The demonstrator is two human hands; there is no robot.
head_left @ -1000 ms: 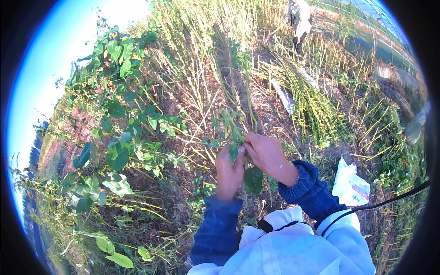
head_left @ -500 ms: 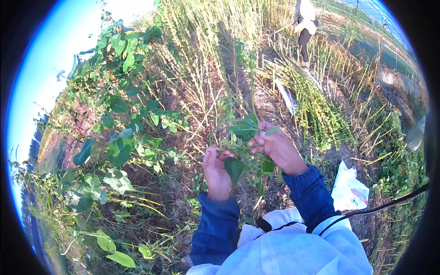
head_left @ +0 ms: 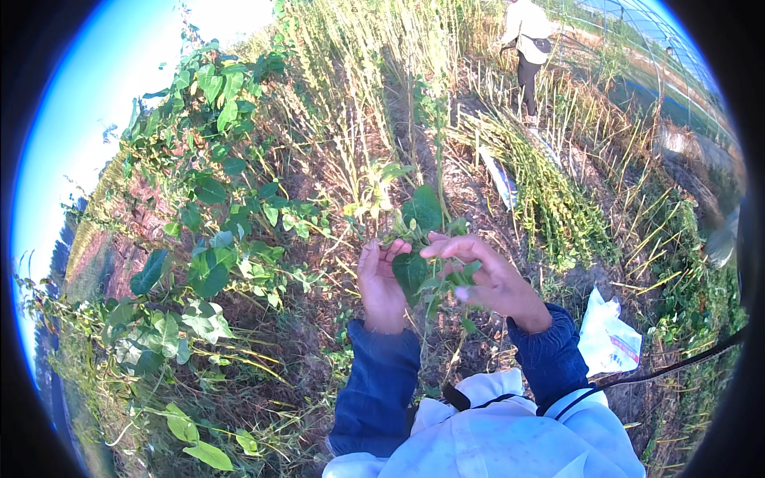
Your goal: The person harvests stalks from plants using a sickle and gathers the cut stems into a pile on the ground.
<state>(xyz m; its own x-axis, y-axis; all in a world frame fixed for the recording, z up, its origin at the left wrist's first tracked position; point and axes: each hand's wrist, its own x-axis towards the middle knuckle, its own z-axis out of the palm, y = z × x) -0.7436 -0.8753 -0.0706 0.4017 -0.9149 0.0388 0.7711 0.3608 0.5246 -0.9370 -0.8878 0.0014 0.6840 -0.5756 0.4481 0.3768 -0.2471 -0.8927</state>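
Change: since 0.5 s earlier, both hands had stayed on the plant, shifting only slightly.
Left hand [head_left: 381, 288]: fingers curled against the leafy stem [head_left: 416, 271].
Right hand [head_left: 488, 279]: fingertips pinched its leaves.
Bag [head_left: 609, 338]: white, right, on ground.
Person [head_left: 527, 48]: far, standing.

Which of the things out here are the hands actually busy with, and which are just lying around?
In hand:
- left hand
- right hand
- leafy green plant stem

Lying about:
- white plastic bag
- cut stalks
- leafy vines
- another person
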